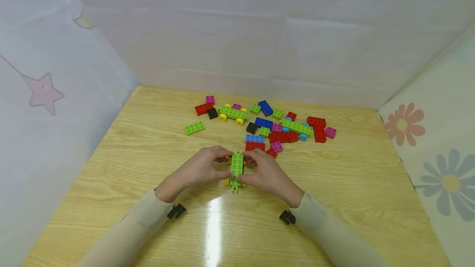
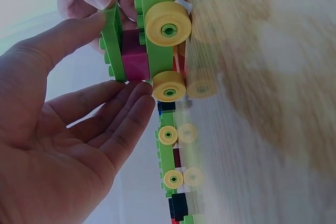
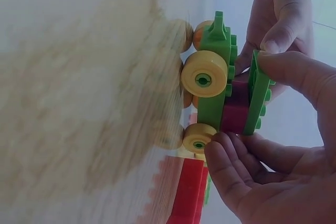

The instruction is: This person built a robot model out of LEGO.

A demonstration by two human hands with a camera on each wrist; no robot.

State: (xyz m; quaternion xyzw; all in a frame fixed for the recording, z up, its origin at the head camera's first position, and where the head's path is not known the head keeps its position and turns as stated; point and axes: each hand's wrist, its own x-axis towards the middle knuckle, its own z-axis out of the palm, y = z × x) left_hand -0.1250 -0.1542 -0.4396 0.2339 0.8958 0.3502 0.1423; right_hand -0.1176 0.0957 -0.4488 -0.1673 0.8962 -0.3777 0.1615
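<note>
A bright green studded building brick (image 1: 237,164) sits level on a magenta brick (image 2: 135,59), which stands on one end of a green toy wagon base (image 2: 160,56) with yellow wheels (image 3: 203,73). My left hand (image 1: 202,169) grips the top green brick from the left, its thumb at the near end and fingers toward the far end. From the other side my right hand (image 1: 270,172) pinches the same brick in a mirrored hold. Both thumbs nearly meet at its near end. In the wrist views the wheels rest on the table, and a gap shows beneath the brick's near part.
Beyond the hands lie loose red, blue, black, magenta and green bricks. Among them stand a green wagon base with yellow wheels (image 1: 233,113) and another with blue wheels (image 1: 297,127). A lone green brick (image 1: 194,128) lies left. White cloth (image 1: 237,52) hangs behind the wooden table (image 1: 133,147).
</note>
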